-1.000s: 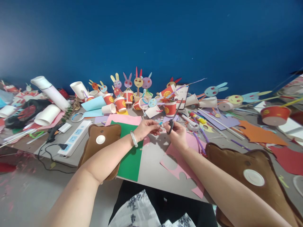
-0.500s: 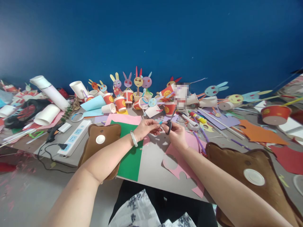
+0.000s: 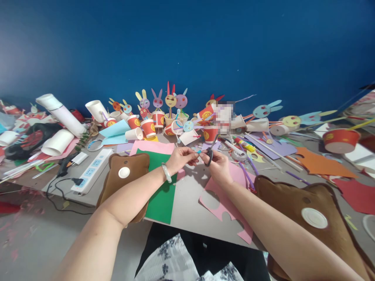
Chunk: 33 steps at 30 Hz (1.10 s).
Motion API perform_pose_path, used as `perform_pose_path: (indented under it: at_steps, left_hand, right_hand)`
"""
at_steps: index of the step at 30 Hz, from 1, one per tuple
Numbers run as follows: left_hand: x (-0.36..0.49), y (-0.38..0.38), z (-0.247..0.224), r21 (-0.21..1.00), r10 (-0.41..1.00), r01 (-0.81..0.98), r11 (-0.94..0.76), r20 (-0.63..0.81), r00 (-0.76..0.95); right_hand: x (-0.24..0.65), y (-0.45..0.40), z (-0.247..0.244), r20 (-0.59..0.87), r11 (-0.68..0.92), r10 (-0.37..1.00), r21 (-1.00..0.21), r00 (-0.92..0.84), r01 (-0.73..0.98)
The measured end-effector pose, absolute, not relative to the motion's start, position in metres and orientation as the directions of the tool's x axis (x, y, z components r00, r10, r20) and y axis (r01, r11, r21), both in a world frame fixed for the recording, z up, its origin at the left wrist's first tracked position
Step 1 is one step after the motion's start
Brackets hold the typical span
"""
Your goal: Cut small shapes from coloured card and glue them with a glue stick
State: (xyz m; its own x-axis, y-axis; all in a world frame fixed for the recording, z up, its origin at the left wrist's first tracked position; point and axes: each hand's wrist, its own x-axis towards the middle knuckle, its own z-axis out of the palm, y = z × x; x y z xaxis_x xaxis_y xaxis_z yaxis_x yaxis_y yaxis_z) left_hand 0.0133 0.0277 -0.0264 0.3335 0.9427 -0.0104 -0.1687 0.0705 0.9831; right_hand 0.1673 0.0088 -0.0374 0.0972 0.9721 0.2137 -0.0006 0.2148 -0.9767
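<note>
Over the middle of the table, my left hand (image 3: pixel 184 159) and my right hand (image 3: pixel 217 164) meet almost fingertip to fingertip. A small blue piece of paper (image 3: pixel 199 152) is pinched in my left fingers, and the right fingertips touch its edge. Dark-handled scissors (image 3: pixel 209 157) hang on my right hand, blades pointing up and away. Below my left wrist lies a green sheet of paper (image 3: pixel 160 199). Pink paper with round holes cut in it (image 3: pixel 218 208) lies under my right forearm.
Paper cups with rabbit faces on sticks (image 3: pixel 158 117) line the blue wall. A power strip (image 3: pixel 93 171) and a brown cushion (image 3: pixel 113 183) lie left; another brown cushion (image 3: pixel 281 210) lies right. Orange paper (image 3: pixel 325 162) and a yellow glue tube (image 3: pixel 246 146) are farther right.
Both hands stay almost in place. The fingertips have shifted slightly around the blue paper, and the scissors remain on the right hand.
</note>
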Motion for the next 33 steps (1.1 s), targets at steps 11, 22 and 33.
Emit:
perform_pose_path:
  at_steps: [11,22,33]
  left_hand:
    - [0.015,0.027,-0.029,0.989,0.915,-0.118,0.084,-0.030,0.401]
    - [0.012,0.028,-0.028,0.999,0.885,0.050,-0.020,-0.006,0.465]
    - [0.010,0.033,-0.032,0.999,0.902,0.050,-0.014,-0.009,0.431]
  right_hand:
    - [0.169,0.009,-0.037,0.212,0.210,0.973,-0.977,0.094,0.033]
    - [0.173,0.013,-0.046,0.182,0.181,0.980,-0.983,0.083,0.024]
    - [0.175,0.017,-0.047,0.098,0.099,0.995,-0.995,-0.032,0.026]
